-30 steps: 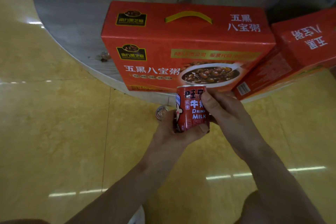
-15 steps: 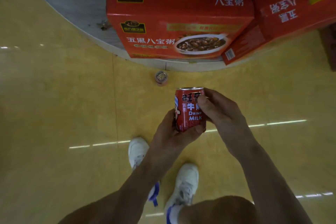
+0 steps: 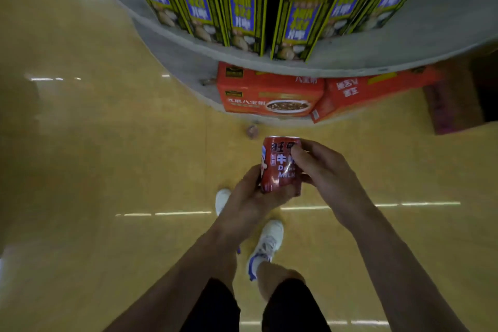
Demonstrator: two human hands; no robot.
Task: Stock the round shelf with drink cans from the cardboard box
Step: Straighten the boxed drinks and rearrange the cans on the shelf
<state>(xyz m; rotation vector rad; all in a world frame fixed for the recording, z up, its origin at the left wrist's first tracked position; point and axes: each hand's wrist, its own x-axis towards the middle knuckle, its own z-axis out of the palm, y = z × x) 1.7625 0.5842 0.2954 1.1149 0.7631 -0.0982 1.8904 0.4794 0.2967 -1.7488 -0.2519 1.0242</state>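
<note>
left hand (image 3: 248, 198) and right hand (image 3: 327, 174) with fingers wrapped around upright red can (image 3: 277, 170), forearms converging

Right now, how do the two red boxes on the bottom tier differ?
The left red box sits square to the shelf edge, bowl picture facing out, lettering upright. The right red box is turned at an angle, its lettering upside down from here. Both share the same red packaging and rest on the bottom tier.
</note>
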